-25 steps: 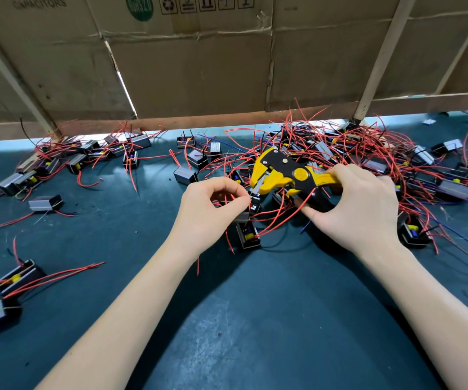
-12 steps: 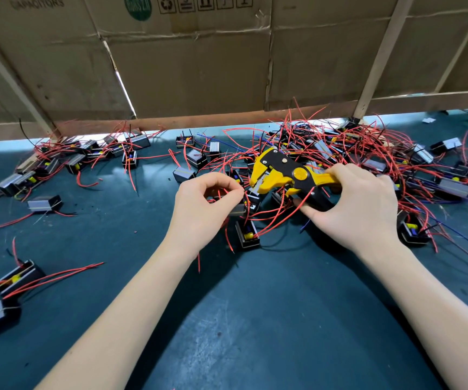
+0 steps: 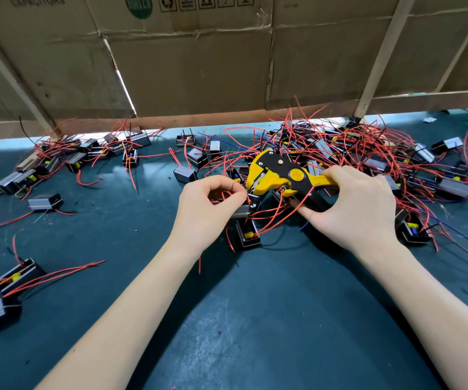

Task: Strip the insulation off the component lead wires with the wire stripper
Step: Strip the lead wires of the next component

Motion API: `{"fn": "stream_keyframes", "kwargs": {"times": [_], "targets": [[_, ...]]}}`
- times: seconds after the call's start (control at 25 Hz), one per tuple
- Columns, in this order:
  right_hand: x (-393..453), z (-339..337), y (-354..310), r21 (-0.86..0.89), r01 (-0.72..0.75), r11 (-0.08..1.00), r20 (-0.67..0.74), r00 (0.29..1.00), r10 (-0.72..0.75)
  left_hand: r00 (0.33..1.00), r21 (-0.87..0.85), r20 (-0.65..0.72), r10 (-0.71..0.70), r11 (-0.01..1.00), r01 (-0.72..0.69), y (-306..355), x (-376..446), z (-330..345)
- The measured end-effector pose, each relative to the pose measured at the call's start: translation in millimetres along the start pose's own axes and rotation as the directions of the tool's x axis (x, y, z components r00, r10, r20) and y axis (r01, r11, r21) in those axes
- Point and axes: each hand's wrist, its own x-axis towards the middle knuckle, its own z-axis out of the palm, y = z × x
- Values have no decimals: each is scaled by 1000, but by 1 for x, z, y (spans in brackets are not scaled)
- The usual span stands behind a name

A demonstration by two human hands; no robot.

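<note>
Both hands barely shift: left hand [image 3: 208, 209] pinches a lead [image 3: 228, 192], right hand [image 3: 351, 204] grips the stripper [image 3: 280, 175]; neighbouring wires could snag.

In the upper left of the frame, the cardboard wall [image 3: 187, 66] bears the printed word "CAPACITORS". Further right along its top edge sits a green round RoHS sticker [image 3: 139, 5], its lettering blurred. Beside it runs a row of black handling symbols [image 3: 206, 1], beginning with a recycling sign.
</note>
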Motion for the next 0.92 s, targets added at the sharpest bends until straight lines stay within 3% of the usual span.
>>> {"fn": "stream_keyframes", "kwargs": {"times": [0.4,0.56,0.64,0.68,0.76,0.84,0.92], "targets": [[-1,-2,-2,-40,-30,999,-66,997,28,999,22,25,35,999,-36,3,1,-4],[2,-1,2,-46,-60,997,-66,996,57,986,25,-163,39,999,-36,3,11,-18],[2,-1,4,-29,-81,996,-59,995,79,988,143,-149,-36,988,57,-1,17,-29],[2,-2,5,-28,-80,996,-59,995,78,987,283,-134,-90,951,125,-5,19,-35],[3,-3,5,-32,-79,996,-54,996,78,977,566,-192,-95,802,189,-12,21,-40],[4,-3,4,-28,-78,997,-45,996,76,973,646,-227,40,754,120,-11,17,-38],[4,-3,4,-28,-80,996,-44,996,79,976,583,-178,128,812,0,-1,10,-30]]}}
